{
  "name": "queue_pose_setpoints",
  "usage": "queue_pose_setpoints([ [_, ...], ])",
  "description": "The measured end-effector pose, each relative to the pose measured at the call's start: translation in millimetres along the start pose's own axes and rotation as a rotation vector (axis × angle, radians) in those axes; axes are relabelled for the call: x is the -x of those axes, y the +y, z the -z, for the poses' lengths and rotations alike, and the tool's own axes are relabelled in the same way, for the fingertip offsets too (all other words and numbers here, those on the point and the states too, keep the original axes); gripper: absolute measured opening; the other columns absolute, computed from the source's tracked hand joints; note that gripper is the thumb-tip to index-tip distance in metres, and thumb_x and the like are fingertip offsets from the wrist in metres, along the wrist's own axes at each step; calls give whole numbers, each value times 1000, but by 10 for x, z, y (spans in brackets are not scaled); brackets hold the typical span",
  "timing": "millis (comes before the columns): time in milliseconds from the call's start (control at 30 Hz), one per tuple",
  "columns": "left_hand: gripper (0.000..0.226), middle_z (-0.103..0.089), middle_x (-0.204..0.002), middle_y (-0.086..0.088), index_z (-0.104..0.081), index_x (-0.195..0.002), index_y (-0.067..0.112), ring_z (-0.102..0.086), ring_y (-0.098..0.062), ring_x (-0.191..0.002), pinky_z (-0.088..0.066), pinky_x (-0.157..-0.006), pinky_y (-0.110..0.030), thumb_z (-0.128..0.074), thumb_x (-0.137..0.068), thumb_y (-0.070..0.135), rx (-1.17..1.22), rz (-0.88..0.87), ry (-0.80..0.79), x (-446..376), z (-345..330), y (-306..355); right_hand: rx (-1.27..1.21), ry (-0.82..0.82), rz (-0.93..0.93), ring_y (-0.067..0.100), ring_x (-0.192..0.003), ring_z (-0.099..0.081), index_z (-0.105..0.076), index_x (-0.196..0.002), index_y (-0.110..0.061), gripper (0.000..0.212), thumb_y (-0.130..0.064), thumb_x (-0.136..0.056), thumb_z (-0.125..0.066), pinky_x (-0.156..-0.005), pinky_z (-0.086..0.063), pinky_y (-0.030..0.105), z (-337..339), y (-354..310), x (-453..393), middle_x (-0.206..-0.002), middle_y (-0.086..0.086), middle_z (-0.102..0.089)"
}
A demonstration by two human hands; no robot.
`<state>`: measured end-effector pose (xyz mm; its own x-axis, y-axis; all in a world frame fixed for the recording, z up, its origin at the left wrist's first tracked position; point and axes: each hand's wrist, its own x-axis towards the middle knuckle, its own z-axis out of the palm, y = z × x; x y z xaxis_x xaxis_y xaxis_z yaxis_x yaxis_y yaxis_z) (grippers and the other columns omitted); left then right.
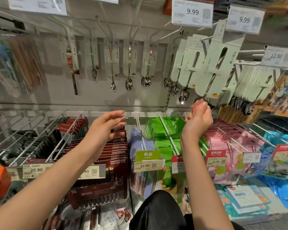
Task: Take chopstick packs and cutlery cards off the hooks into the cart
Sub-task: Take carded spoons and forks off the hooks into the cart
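My right hand (200,113) is raised to the upper hook row, fingers curled around the bowl end of a steel spoon mounted on a tall pale-green cutlery card (218,63). That card is tilted, top leaning right, still hanging at the front of its white wire hook (204,39); its long axis runs from the hook hole steeply down and left to my grip. Judgement: the card must slide forward along the hook, toward me, before it can drop free, so the pull should follow the hook's line rather than go straight down. More cards of the same kind hang just behind and left of it, close enough to snag. My left hand (106,125) is released, fingers straight and spread, holding nothing, hovering above the row of dark red chopstick packs (118,152) printed CHOPSTICKS on the lower hooks. Those packs lie directly below and slightly ahead of the left hand, stacked front to back along their peg, long axis hanging downward. Left hand is plainly the nearer one for the packs; right hand is committed to the card. The cart is not clearly in view; I cannot tell where it stands. Price tag 9.99 (192,13) sits above the card's hook.
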<state>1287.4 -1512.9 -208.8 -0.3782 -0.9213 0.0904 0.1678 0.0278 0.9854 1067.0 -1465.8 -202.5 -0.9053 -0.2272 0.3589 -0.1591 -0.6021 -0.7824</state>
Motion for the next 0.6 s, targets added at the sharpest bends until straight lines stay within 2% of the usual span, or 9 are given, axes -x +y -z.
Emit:
queue_pose_setpoints([
  [167, 25, -69, -113, -2, -64, -108, 21, -65, -15, -102, -56, -79, -30, -48, -98, 4, 32, -44, 26, 11, 9, 24, 12, -13, -79, 3, -46, -33, -51, -70, -17, 34, -19, -103, -39, -40, -24, 19, 28, -77, -170, -61, -6, -47],
  [400, 27, -69, -112, -3, -65, -107, 19, -65, -13, -98, -53, -87, -35, -46, -98, 2, 26, -56, 34, 34, -4, 49, 96, -137, -219, -1, -35, -29, -47, -68, -16, 36, -19, -103, -39, -36, -21, 15, -8, -134, -323, -60, -5, -46],
  [600, 28, -69, -110, -2, -66, -106, 19, -65, -12, -95, -54, -84, -33, -45, -98, 2, 11, -52, 26, 46, 2, 47, 301, -196, -348, 2, -29, -29, -52, -85, -12, 24, -24, -103, -42, -32, -23, 18, -86, -15, -663, -56, -1, -37],
])
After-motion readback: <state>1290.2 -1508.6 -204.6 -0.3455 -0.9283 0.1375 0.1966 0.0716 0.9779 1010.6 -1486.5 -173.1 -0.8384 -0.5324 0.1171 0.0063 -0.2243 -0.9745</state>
